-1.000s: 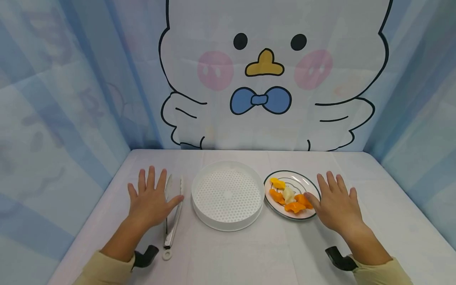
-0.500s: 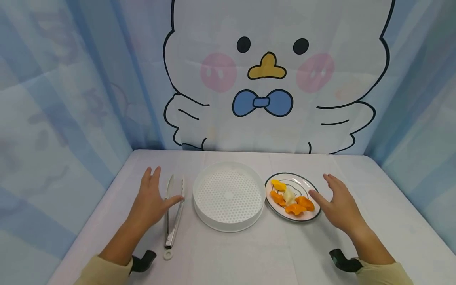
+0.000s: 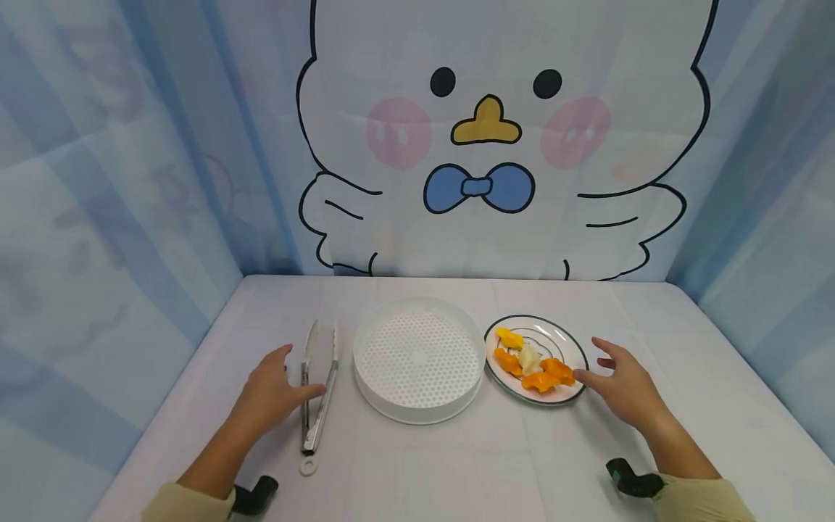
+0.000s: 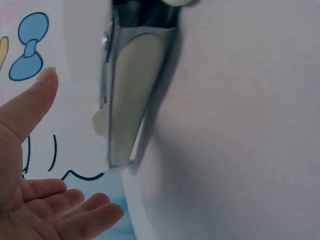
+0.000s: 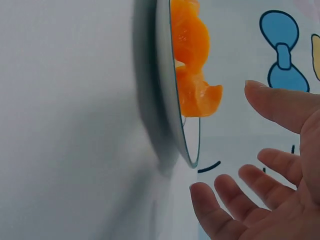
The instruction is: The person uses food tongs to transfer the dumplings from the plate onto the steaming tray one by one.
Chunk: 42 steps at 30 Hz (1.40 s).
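Observation:
My left hand [image 3: 267, 399] hovers beside the metal tongs [image 3: 317, 420], thumb reaching across them in the head view, fingers relaxed and holding nothing. The tongs lie on the table with their ring end toward me. In the left wrist view, a gap shows between the thumb and the tongs [image 4: 135, 95]. My right hand [image 3: 626, 388] is at the right edge of the dark-rimmed plate [image 3: 562, 341], thumb over the rim in the head view, palm bare. On the plate sit several soft, glossy orange [image 3: 540, 382] and yellow pieces, plus one pale piece [image 3: 529, 358].
A round white tray with a perforated base [image 3: 417, 415] stands between the tongs and the plate, close to the plate's left edge. White cloth [image 3: 443, 478] covers the table. Printed curtains [image 3: 483, 239] enclose its back and sides.
Both hands have gone from flat, spread fingers to loosely bent ones. The left hand has dropped nearer the tongs. The right has turned toward the plate's edge. Tongs, tray and plate stay put.

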Each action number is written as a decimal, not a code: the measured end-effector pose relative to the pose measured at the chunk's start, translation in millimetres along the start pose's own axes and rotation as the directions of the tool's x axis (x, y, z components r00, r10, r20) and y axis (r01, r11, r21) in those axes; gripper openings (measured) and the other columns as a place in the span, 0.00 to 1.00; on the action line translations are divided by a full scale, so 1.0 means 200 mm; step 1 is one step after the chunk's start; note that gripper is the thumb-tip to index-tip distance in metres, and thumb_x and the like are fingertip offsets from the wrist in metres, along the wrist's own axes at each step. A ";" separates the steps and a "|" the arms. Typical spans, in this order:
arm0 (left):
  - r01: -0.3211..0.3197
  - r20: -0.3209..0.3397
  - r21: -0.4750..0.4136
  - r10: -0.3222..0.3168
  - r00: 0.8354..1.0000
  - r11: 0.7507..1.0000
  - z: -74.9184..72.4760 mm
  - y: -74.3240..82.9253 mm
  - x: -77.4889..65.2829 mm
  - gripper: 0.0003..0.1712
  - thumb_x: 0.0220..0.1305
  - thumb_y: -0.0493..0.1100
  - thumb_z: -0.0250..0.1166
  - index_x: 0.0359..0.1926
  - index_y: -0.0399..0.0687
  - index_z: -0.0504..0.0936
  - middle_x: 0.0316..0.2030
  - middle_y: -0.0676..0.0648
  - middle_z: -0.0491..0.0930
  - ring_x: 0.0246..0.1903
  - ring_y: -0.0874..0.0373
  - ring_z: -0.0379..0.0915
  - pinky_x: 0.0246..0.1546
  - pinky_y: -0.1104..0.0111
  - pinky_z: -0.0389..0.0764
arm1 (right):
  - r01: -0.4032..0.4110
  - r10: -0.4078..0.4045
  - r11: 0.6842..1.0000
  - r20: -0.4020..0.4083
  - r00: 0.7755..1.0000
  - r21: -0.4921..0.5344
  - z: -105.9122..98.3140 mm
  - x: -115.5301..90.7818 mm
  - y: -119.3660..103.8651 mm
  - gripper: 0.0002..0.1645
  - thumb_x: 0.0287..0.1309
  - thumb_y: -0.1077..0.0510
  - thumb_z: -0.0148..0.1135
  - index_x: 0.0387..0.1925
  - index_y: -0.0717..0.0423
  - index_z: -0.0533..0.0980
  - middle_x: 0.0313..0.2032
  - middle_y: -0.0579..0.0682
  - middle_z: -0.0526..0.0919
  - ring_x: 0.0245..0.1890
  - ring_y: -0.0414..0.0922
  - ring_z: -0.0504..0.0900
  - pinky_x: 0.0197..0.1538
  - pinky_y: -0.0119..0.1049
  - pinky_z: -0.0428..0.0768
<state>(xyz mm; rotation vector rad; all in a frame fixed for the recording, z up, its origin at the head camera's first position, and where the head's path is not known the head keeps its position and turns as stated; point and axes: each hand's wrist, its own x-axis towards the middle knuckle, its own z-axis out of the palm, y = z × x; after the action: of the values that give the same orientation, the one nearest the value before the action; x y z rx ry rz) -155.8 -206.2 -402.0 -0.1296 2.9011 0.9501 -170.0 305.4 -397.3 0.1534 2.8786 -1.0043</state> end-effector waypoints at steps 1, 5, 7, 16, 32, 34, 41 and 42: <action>0.010 0.011 0.000 -0.010 1.000 1.000 0.01 -0.01 0.00 0.61 0.53 0.56 0.77 0.72 0.24 0.54 0.68 0.22 0.57 0.65 0.27 0.57 0.59 0.39 0.66 | -0.010 0.010 1.000 0.014 1.000 0.007 0.00 0.00 0.01 0.52 0.65 0.44 0.64 0.76 0.67 0.50 0.67 0.76 0.58 0.62 0.71 0.65 0.54 0.62 0.75; 0.028 0.042 0.000 -0.028 0.999 1.000 0.06 -0.02 0.01 0.61 0.51 0.54 0.79 0.71 0.24 0.55 0.67 0.22 0.59 0.65 0.28 0.59 0.60 0.40 0.65 | -0.052 0.050 0.998 0.054 0.997 0.032 0.01 0.02 0.04 0.51 0.64 0.44 0.64 0.75 0.67 0.52 0.64 0.76 0.63 0.58 0.69 0.70 0.53 0.59 0.77; 0.037 0.051 0.007 -0.037 0.998 0.999 0.07 -0.02 0.02 0.61 0.50 0.53 0.80 0.71 0.23 0.55 0.66 0.23 0.61 0.62 0.29 0.62 0.59 0.40 0.67 | -0.072 0.068 0.996 0.069 0.995 0.044 0.02 0.03 0.06 0.52 0.63 0.44 0.65 0.75 0.68 0.52 0.62 0.77 0.65 0.56 0.68 0.72 0.53 0.57 0.78; 0.034 0.060 0.013 -0.035 0.998 0.999 0.09 0.01 0.02 0.53 0.52 0.44 0.78 0.68 0.21 0.58 0.59 0.23 0.68 0.55 0.30 0.70 0.50 0.42 0.76 | -0.095 0.090 0.994 0.084 0.992 0.050 0.06 0.05 0.09 0.53 0.62 0.45 0.68 0.74 0.67 0.53 0.58 0.76 0.70 0.50 0.63 0.76 0.51 0.54 0.79; 0.056 0.029 0.025 -0.056 0.998 0.998 0.07 -0.04 0.05 0.53 0.52 0.44 0.78 0.68 0.21 0.58 0.59 0.23 0.68 0.54 0.31 0.71 0.48 0.43 0.78 | -0.102 0.098 0.994 0.085 0.992 0.039 0.08 0.06 0.08 0.49 0.62 0.52 0.68 0.74 0.67 0.54 0.58 0.78 0.70 0.52 0.66 0.75 0.55 0.59 0.75; 0.068 0.029 0.037 -0.069 0.997 0.997 0.08 -0.04 0.05 0.54 0.50 0.46 0.79 0.67 0.21 0.59 0.57 0.22 0.70 0.52 0.31 0.72 0.47 0.44 0.78 | -0.104 0.100 0.994 0.085 0.991 0.037 0.08 0.06 0.08 0.49 0.62 0.51 0.68 0.74 0.67 0.54 0.59 0.78 0.70 0.53 0.66 0.75 0.55 0.59 0.75; 0.072 0.025 0.065 -0.074 0.997 0.995 0.07 -0.05 0.06 0.47 0.54 0.46 0.76 0.64 0.21 0.63 0.51 0.24 0.74 0.45 0.36 0.76 0.40 0.46 0.81 | -0.105 0.102 0.994 0.093 0.990 0.037 0.08 0.06 0.08 0.49 0.61 0.51 0.68 0.74 0.67 0.54 0.59 0.78 0.69 0.54 0.67 0.74 0.56 0.62 0.73; 0.071 0.022 0.061 -0.072 0.997 0.996 0.07 -0.05 0.06 0.46 0.55 0.45 0.75 0.64 0.21 0.63 0.51 0.24 0.74 0.45 0.36 0.76 0.40 0.46 0.81 | -0.106 0.102 0.994 0.094 0.990 0.037 0.08 0.06 0.07 0.49 0.61 0.51 0.68 0.74 0.67 0.54 0.59 0.78 0.69 0.54 0.67 0.74 0.56 0.62 0.73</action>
<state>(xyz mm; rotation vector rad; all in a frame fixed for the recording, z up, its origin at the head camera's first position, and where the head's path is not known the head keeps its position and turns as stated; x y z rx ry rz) -165.6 -207.3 -420.4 -0.2147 2.8785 0.8470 -179.1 308.2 -419.9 0.2504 2.7375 -1.0247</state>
